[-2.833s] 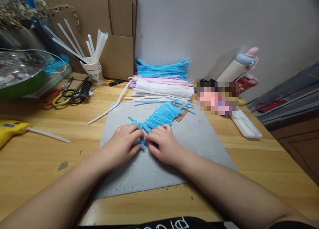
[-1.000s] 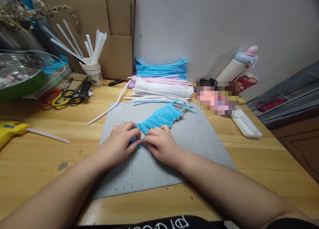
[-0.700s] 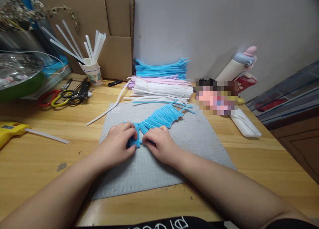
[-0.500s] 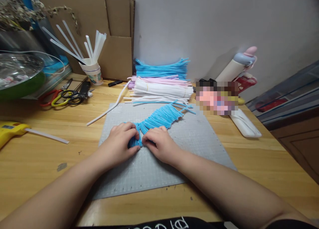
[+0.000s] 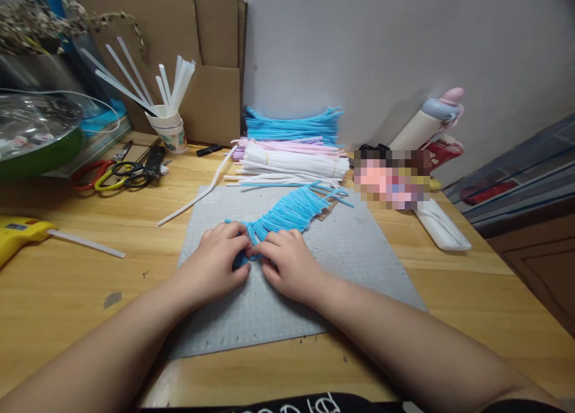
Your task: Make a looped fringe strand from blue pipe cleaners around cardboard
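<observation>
A row of light blue pipe cleaners [image 5: 290, 212] lies slantwise on a grey cutting mat [image 5: 350, 251]. My left hand [image 5: 218, 266] and my right hand [image 5: 290, 266] meet at the near end of that row. Both have fingers curled and pinched on the blue pipe cleaner ends between them. The pinched part is mostly hidden under my fingers.
Stacks of blue [image 5: 291, 125], pink and white pipe cleaners [image 5: 294, 158] lie behind the mat. A cup of glue sticks [image 5: 171, 128], scissors [image 5: 114, 173], a yellow glue gun [image 5: 20, 236], a metal bowl [image 5: 38, 131], cardboard [image 5: 211, 60] and a white case [image 5: 442, 224] surround it.
My hands stayed at the near end of the blue row, fingers shifting slightly as they worked the ends. A short blue tip that stuck out toward me is now tucked under my fingers.
</observation>
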Available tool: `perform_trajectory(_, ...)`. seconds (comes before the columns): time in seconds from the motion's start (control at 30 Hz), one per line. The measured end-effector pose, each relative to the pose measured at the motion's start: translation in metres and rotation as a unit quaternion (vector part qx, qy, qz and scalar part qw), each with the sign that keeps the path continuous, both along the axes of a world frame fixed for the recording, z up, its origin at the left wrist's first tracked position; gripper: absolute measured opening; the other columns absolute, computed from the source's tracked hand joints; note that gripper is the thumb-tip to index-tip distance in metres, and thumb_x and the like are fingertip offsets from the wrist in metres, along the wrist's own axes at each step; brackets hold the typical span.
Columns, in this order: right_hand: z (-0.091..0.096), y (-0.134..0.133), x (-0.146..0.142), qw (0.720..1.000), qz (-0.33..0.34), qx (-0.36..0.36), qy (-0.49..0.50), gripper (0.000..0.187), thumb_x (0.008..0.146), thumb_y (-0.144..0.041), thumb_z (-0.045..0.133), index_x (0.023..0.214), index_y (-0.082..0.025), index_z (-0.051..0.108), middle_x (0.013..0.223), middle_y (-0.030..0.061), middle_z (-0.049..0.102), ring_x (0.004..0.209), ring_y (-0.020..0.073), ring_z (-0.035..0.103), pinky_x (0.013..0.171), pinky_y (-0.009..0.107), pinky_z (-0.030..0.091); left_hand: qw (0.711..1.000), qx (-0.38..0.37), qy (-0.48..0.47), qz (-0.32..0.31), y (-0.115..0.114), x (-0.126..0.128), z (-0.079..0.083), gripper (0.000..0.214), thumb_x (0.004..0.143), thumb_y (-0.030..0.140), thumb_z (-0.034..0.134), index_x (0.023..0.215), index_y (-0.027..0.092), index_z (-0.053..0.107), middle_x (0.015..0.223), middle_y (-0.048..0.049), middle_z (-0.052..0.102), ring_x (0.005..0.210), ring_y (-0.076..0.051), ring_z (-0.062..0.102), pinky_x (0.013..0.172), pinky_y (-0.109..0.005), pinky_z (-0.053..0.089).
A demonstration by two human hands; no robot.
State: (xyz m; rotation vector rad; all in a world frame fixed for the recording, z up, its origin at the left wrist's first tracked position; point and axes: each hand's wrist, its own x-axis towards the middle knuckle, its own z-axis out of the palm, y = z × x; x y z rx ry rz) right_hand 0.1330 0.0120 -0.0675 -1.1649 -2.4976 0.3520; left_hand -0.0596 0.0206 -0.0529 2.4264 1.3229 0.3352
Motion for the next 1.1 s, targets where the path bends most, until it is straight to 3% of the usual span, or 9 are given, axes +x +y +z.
perform_trajectory(0.2,-0.003,0.001,-0.002,1.0,-0.005,0.018,0.009,0.009,0.089,-0.02,0.054,0.09,-0.019,0.063,0.088,0.0033,0.064,0.085,0.019,0.051,0.075,0.032,0.026,1.0,-0.02,-0.015,-0.002,0.004,-0.009,0.004,0.033,0.074,0.025,0.063,0.106,0.022,0.056,0.117,-0.0071,0.047,0.112,-0.027,0.046,0.096,-0.043,0.039)
perform_trajectory(0.5,-0.002,0.0,-0.007,0.999,-0.035,0.037,-0.002,0.012,0.09,-0.021,0.052,0.089,-0.019,0.064,0.086,0.0048,0.066,0.085,0.0207,0.052,0.074,0.035,0.026,0.998,-0.058,-0.028,-0.017,0.003,-0.006,0.009,0.021,0.075,0.022,0.058,0.096,0.02,0.056,0.102,-0.0053,0.053,0.1,-0.025,0.052,0.089,-0.041,0.043)
perform_trajectory(0.67,-0.002,0.0,-0.008,0.999,-0.02,0.048,-0.014,0.016,0.092,-0.022,0.049,0.088,-0.019,0.064,0.086,0.006,0.066,0.083,0.0206,0.052,0.074,0.035,0.026,0.996,-0.07,-0.056,-0.03,0.001,-0.005,0.009,0.021,0.074,0.021,0.059,0.095,0.021,0.055,0.104,-0.0048,0.052,0.102,-0.024,0.051,0.089,-0.04,0.043)
perform_trajectory(0.73,-0.002,0.0,-0.008,0.999,-0.007,0.036,0.004,0.015,0.092,-0.023,0.05,0.088,-0.018,0.064,0.086,0.0051,0.066,0.083,0.0195,0.053,0.075,0.035,0.026,0.992,-0.08,-0.096,-0.005,0.001,-0.006,0.007,0.028,0.074,0.023,0.06,0.101,0.021,0.053,0.109,-0.0056,0.049,0.099,-0.022,0.053,0.088,-0.039,0.045)
perform_trajectory(0.8,-0.002,0.001,-0.007,0.999,-0.003,0.016,0.033,0.011,0.09,-0.021,0.053,0.088,-0.018,0.064,0.086,0.0036,0.067,0.084,0.0187,0.054,0.077,0.034,0.027,0.979,-0.107,-0.161,0.066,0.003,-0.007,0.004,0.036,0.074,0.029,0.06,0.106,0.019,0.049,0.107,-0.0064,0.049,0.088,-0.02,0.057,0.079,-0.038,0.049)
perform_trajectory(0.9,-0.002,0.002,-0.007,0.997,-0.014,-0.01,0.069,0.007,0.086,-0.017,0.057,0.088,-0.019,0.063,0.087,0.0018,0.067,0.086,0.0178,0.056,0.077,0.033,0.027,0.93,-0.199,-0.256,0.171,0.008,-0.007,0.0,0.04,0.073,0.035,0.059,0.105,0.017,0.042,0.083,-0.0006,0.053,0.062,-0.015,0.056,0.057,-0.032,0.049)
perform_trajectory(1.0,-0.002,0.003,-0.005,0.994,-0.031,-0.027,0.102,0.007,0.086,-0.015,0.056,0.086,-0.019,0.063,0.087,0.0015,0.068,0.085,0.017,0.057,0.078,0.032,0.027,0.886,-0.295,-0.305,0.186,0.011,-0.006,-0.003,0.042,0.071,0.035,0.061,0.104,0.019,0.039,0.067,0.0062,0.051,0.046,-0.012,0.051,0.042,-0.024,0.042)
perform_trajectory(1.1,-0.001,0.002,-0.004,0.99,-0.045,-0.037,0.13,0.007,0.086,-0.016,0.056,0.083,-0.019,0.061,0.085,0.0014,0.067,0.084,0.017,0.057,0.078,0.032,0.028,0.864,-0.329,-0.33,0.19,0.009,-0.002,-0.004,0.046,0.07,0.034,0.064,0.105,0.021,0.037,0.061,0.0082,0.054,0.042,-0.01,0.05,0.038,-0.02,0.037)
